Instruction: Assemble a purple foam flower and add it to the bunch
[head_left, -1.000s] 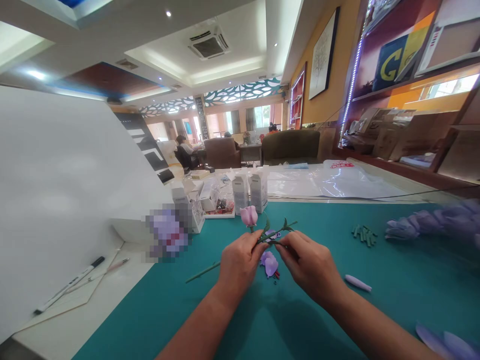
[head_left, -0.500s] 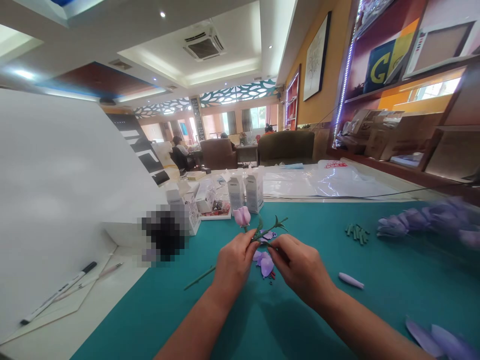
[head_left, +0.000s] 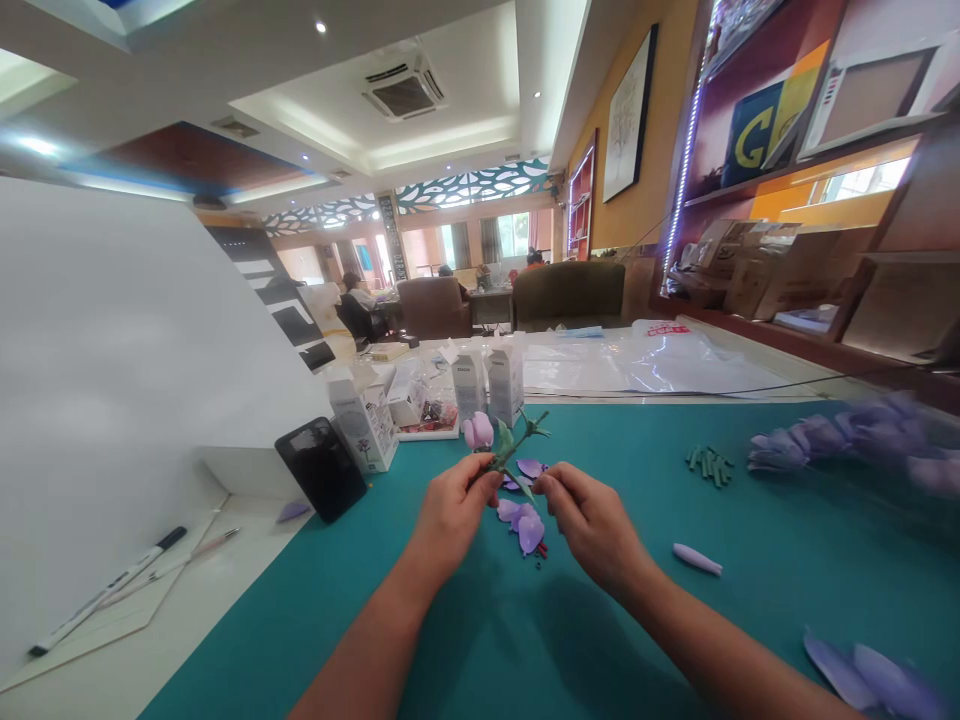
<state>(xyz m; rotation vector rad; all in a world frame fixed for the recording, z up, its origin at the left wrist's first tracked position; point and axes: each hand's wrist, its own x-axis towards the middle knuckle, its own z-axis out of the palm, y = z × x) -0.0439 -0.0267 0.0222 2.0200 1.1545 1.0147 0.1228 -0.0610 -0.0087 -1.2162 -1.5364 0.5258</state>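
My left hand [head_left: 454,505] is closed around a green plastic flower stem [head_left: 531,428] with leaves, which slants up to the right. A pink tulip-shaped bud [head_left: 478,431] shows just beyond its fingers. One green leaf [head_left: 523,484] points down toward my right hand [head_left: 589,515]. The right thumb and fingers are pinched together close to that leaf's tip; whatever they hold is hidden. Loose purple petals [head_left: 529,528] lie on the green mat [head_left: 645,640] below and between the hands, with small red pieces [head_left: 541,549] beside them.
Green short pieces [head_left: 709,465], a pale lilac spindle-shaped piece [head_left: 697,559] and purple flowers [head_left: 821,440] lie to the right. More petals [head_left: 874,675] are at the lower right. White cartons [head_left: 504,385] stand behind; a black phone-like device [head_left: 321,468] leans at left, near a marker [head_left: 109,592].
The stem and leaves have turned in my left hand, and the long green end at lower left no longer shows. My right fingers have moved slightly away from the left hand.
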